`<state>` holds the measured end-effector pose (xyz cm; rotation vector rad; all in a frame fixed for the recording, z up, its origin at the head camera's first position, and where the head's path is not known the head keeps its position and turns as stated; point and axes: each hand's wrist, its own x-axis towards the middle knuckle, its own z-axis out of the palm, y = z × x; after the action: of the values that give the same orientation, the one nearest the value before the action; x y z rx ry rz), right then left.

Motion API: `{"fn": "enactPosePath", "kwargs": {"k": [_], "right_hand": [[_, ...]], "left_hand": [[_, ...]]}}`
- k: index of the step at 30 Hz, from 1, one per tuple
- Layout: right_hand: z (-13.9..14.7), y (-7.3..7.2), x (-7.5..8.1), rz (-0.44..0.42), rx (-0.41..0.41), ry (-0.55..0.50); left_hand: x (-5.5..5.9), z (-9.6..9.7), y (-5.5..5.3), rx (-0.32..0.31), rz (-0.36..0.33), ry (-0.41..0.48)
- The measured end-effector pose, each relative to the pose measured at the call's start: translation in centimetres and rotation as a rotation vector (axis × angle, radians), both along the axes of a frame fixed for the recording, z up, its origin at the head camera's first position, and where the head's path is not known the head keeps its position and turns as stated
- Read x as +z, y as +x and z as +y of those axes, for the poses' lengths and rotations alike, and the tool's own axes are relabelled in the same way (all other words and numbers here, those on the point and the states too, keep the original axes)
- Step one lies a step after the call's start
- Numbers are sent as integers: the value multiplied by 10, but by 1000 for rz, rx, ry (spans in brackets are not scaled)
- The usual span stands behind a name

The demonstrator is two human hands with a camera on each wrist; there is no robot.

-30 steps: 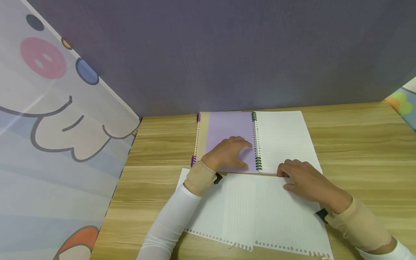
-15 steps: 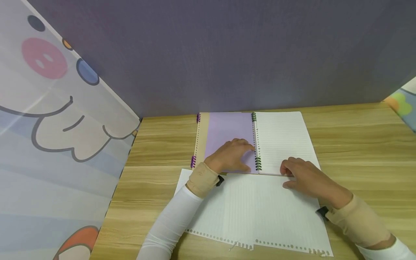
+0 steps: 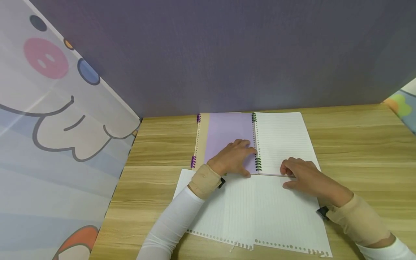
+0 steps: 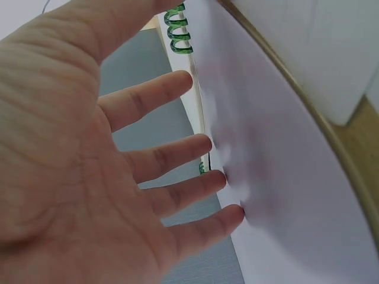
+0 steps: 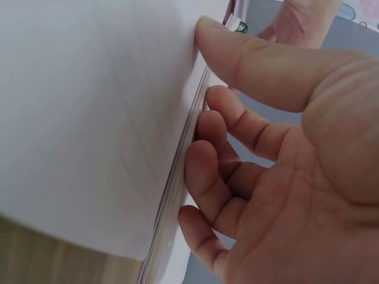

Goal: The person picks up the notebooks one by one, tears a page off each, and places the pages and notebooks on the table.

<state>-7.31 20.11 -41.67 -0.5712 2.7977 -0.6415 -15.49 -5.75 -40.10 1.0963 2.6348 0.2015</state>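
Note:
An open spiral notebook (image 3: 281, 139) with green coils lies at the back of the table, ruled page on the right and purple cover (image 3: 227, 124) on the left. My left hand (image 3: 234, 157) is spread over that cover near the coils, fingertips (image 4: 228, 219) against its surface in the left wrist view. At the notebook's lower right edge rests my right hand (image 3: 303, 177), its fingers (image 5: 204, 171) loosely bent against the page edges. Its thumb stands apart from them, over a torn-out ruled sheet (image 3: 276, 213). More torn sheets (image 3: 211, 202) overlap it on the left.
Purple coils (image 3: 193, 161) and a beige strip (image 3: 202, 141) show left of the purple cover. A dark grey panel (image 3: 227, 57) rises behind the wooden table (image 3: 364, 151). A cartoon-printed curtain (image 3: 58, 137) borders the left side.
My left hand has slid slightly right and toward the body, its fingers closer to the green coils. My right hand has shifted only slightly.

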Motion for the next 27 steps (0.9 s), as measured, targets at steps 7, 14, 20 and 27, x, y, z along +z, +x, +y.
{"fn": "enactPosePath", "kwargs": {"k": [7, 14, 20, 27], "right_hand": [[2, 0, 0, -32, 3, -31], [4, -1, 2, 41, 23, -59], [5, -1, 0, 39, 26, -64], [5, -1, -4, 37, 12, -65]], "left_hand": [[0, 4, 1, -26, 27, -2], [-1, 6, 1, -35, 81, -13], [1, 6, 5, -65, 89, -1], [4, 11, 17, -33, 45, -65]]}}
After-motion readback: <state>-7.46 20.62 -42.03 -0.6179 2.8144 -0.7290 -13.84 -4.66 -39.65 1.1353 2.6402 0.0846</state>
